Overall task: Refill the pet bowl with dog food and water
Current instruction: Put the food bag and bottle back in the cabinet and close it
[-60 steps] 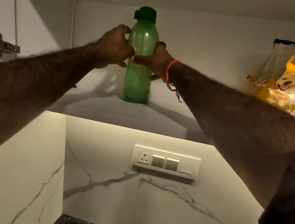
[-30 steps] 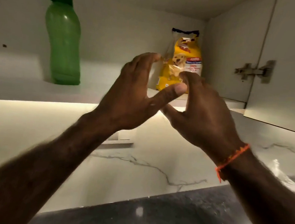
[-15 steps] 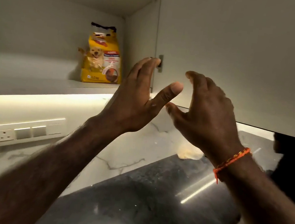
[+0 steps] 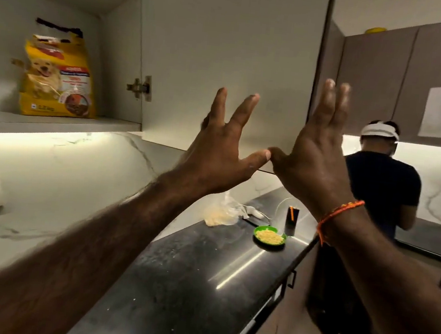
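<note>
The dog food bag (image 4: 56, 76) stands upright on the shelf (image 4: 62, 124) of the open wall cabinet, its long axis vertical, its printed face with the dog picture turned out toward the room. It is a glossy yellow plastic pouch, slightly crumpled, with a dark, ragged top edge. It sits at the far left, well apart from both hands.

The left hand (image 4: 223, 156) is raised in front of the cabinet door (image 4: 226, 57), back toward the camera, fingers spread and pointing up, holding nothing. The right hand (image 4: 313, 161) is raised just beside it, fingers straight and close together, also pointing up, also holding nothing; an orange thread bracelet (image 4: 338, 216) circles its wrist. The two thumb tips touch between the hands. Whether either palm touches the door cannot be told. Both forearms reach up from the lower corners of the view.

The door is flat, matte and pale, with a metal hinge (image 4: 140, 87) on its inner edge. Below runs a dark, polished stone table (image 4: 186, 286) with light speckles, backed by a white marbled wall lit by a strip under the shelf. On the table stand a small round green bowl (image 4: 269, 237) filled with pale yellow bits, a crumpled clear plastic bag (image 4: 219, 213) near it, and a dark upright container (image 4: 291, 219) just behind the bowl. Another person (image 4: 378, 190) in a dark shirt stands at the far end.
</note>
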Tool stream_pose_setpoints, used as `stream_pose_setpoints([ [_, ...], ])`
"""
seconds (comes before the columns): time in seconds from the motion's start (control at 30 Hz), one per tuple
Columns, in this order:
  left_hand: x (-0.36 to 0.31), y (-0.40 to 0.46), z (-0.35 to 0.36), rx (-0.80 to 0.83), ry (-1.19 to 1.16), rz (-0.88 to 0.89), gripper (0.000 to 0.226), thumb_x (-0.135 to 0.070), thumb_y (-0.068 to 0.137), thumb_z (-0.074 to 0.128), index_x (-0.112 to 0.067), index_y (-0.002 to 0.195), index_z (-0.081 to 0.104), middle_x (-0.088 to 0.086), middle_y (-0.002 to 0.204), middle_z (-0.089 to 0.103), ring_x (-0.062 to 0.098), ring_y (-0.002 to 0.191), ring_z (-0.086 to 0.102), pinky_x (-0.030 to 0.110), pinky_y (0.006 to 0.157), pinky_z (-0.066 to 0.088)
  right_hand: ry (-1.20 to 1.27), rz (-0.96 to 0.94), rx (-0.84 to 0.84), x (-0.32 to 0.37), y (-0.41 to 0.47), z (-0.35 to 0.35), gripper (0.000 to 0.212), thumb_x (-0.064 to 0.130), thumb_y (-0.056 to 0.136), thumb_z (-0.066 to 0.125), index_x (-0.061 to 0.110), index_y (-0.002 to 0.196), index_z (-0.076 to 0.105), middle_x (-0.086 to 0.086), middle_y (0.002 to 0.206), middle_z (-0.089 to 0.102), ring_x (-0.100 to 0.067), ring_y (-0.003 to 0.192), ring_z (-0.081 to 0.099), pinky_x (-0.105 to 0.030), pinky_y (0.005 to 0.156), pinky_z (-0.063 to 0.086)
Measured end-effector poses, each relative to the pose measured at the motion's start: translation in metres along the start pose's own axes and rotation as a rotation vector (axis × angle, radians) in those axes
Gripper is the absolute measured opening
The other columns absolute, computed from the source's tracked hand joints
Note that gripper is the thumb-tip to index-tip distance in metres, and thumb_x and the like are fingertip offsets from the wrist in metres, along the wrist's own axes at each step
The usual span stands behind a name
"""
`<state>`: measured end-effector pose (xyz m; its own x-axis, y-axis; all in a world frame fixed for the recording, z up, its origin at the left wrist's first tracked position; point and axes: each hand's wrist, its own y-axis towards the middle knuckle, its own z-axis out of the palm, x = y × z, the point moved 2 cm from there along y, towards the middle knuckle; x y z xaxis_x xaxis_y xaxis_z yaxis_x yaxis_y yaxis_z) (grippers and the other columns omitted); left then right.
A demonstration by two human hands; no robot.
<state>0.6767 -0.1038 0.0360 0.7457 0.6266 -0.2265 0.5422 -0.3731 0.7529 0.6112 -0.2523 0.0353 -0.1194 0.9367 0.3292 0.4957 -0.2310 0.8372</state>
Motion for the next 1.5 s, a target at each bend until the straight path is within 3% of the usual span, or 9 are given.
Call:
stream_pose_setpoints([
  [0.1,-0.008,0.009,0.017,0.026,-0.025,-0.004,0.084,-0.054,0.091,0.066,-0.041,0.161,0.022,0.004,0.173,-0.007,0.032,0.155,0.021,0.043,0.115,0.037,0.25,0.113,0.165,-0.013,0.005,0.011,0.118,0.013,0.09,0.077,0.018,0.161,-0.016,-0.016,0.167,0.025,-0.035,0.137,0.052,-0.04,0.106,0.05],
  [0.2,-0.011,0.009,0.027,0.002,-0.045,-0.005,0.081,-0.049,0.094,0.063,-0.036,0.162,0.021,0.004,0.173,0.001,0.03,0.155,0.02,0.041,0.117,0.035,0.346,0.137,0.197,-0.018,0.008,0.016,0.092,0.016,0.092,0.075,0.02,0.159,0.012,-0.013,0.138,0.062,-0.032,0.112,0.07,-0.044,0.096,0.059],
  [0.47,-0.007,-0.01,0.014,-0.051,-0.207,-0.037,0.075,-0.063,0.094,0.033,-0.04,0.163,0.015,0.001,0.174,0.001,0.024,0.158,0.014,0.048,0.123,0.03,0.314,0.053,0.084,0.0,-0.01,0.01,0.074,0.03,0.097,0.07,0.02,0.157,0.027,-0.007,0.13,0.068,-0.021,0.097,0.069,-0.032,0.084,0.055],
  [0.6,-0.006,-0.025,-0.016,-0.191,-0.286,-0.111,0.098,-0.085,0.081,0.027,-0.036,0.164,0.01,-0.006,0.172,0.014,0.003,0.15,0.017,0.02,0.116,0.019,0.555,-0.157,-0.049,0.027,-0.025,0.008,0.032,0.038,0.098,0.064,0.014,0.12,0.064,0.004,0.097,0.073,-0.006,0.078,0.072,-0.025,0.066,0.06],
  [0.7,0.002,-0.039,-0.05,-0.235,-0.356,-0.148,0.104,-0.086,0.079,0.04,-0.031,0.164,0.016,-0.011,0.171,0.019,0.007,0.154,0.021,0.031,0.123,0.026,0.728,-0.289,-0.057,0.058,-0.034,0.025,0.013,0.033,0.098,0.062,0.02,0.101,0.066,0.01,0.082,0.063,-0.002,0.07,0.063,-0.011,0.058,0.046],
  [0.93,0.039,-0.072,-0.144,-0.106,-0.537,-0.185,0.066,-0.057,0.085,0.07,-0.029,0.143,0.055,-0.003,0.145,0.06,0.021,0.135,0.057,0.052,0.107,0.051,0.994,-0.353,-0.05,0.152,-0.052,0.076,0.061,0.047,0.092,0.058,0.008,0.139,0.057,-0.01,0.14,0.053,-0.019,0.128,0.055,-0.037,0.094,0.057],
  [1.03,0.055,-0.094,-0.184,-0.172,-0.51,-0.181,0.028,-0.029,0.101,0.064,-0.015,0.124,0.069,0.004,0.12,0.074,0.019,0.117,0.069,0.046,0.101,0.056,1.021,-0.378,-0.018,0.199,-0.061,0.095,0.08,0.06,0.092,0.054,0.013,0.156,0.04,-0.007,0.158,0.037,-0.02,0.146,0.038,-0.049,0.113,0.043],
  [1.2,0.102,-0.125,-0.238,-0.409,-0.39,-0.307,0.018,-0.03,0.103,0.061,-0.025,0.09,0.071,-0.002,0.081,0.068,0.007,0.081,0.064,0.027,0.079,0.052,0.844,-0.426,-0.002,0.272,-0.071,0.128,0.083,0.068,0.095,0.043,0.023,0.162,0.027,0.0,0.165,0.023,-0.017,0.151,0.024,-0.044,0.121,0.032],
  [1.5,0.202,-0.134,-0.291,-0.48,-0.231,-0.439,0.053,-0.049,0.094,0.062,-0.025,0.141,0.057,-0.004,0.139,0.065,0.013,0.13,0.06,0.049,0.112,0.048,0.568,-0.491,-0.084,0.356,-0.069,0.205,0.088,0.081,0.095,0.028,0.027,0.164,0.02,-0.005,0.17,0.016,-0.029,0.151,0.023,-0.045,0.114,0.029],
])
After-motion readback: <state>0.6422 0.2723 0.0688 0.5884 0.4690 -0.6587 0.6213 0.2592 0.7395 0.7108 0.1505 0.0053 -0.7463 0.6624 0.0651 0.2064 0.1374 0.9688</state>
